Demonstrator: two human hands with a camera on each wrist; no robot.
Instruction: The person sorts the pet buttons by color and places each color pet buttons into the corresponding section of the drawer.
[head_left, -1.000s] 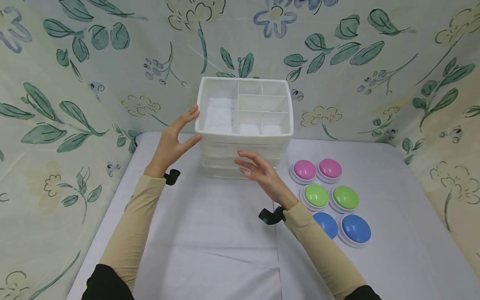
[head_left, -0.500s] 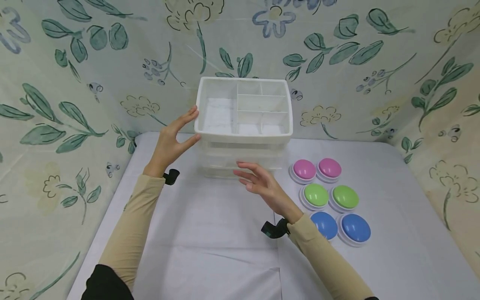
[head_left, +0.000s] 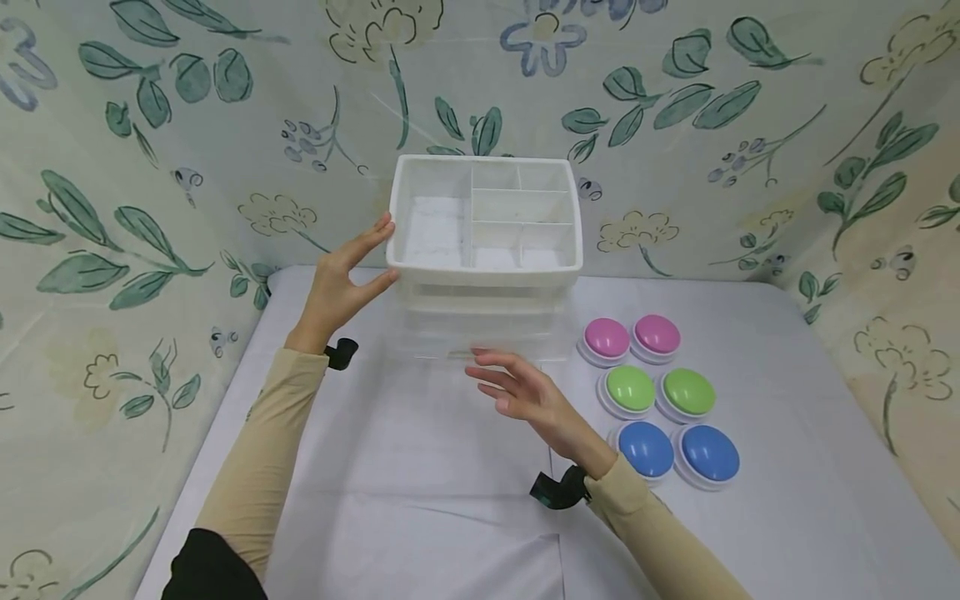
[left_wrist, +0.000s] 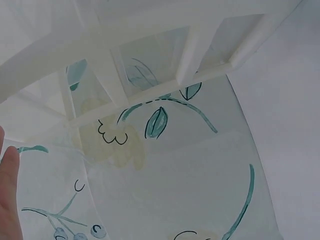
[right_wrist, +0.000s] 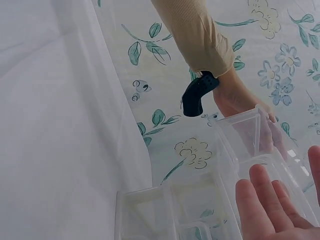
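A white plastic drawer organizer [head_left: 487,277] with an open, divided top stands at the table's back. My left hand [head_left: 337,287] rests on its left side, fingers along the side and thumb at the front corner. A clear drawer [head_left: 431,340] juts out from the front beneath the top tray. My right hand [head_left: 532,398] has its fingertips at this drawer's front edge, by a small handle; the exact finger contact is hard to see. In the right wrist view, the extended clear drawer [right_wrist: 245,132] shows above the right-hand fingers [right_wrist: 267,197], with the left hand beyond it.
Right of the organizer, round push lights stand in pairs on the white table [head_left: 420,433]: pink [head_left: 607,337], green [head_left: 630,389] and blue [head_left: 646,450]. A floral cloth [head_left: 300,100] hangs behind the table and at both sides.
My right hand has drawn back toward the person, and the clear drawer has slid out of the organizer with it. The left hand keeps its place on the organizer's side.
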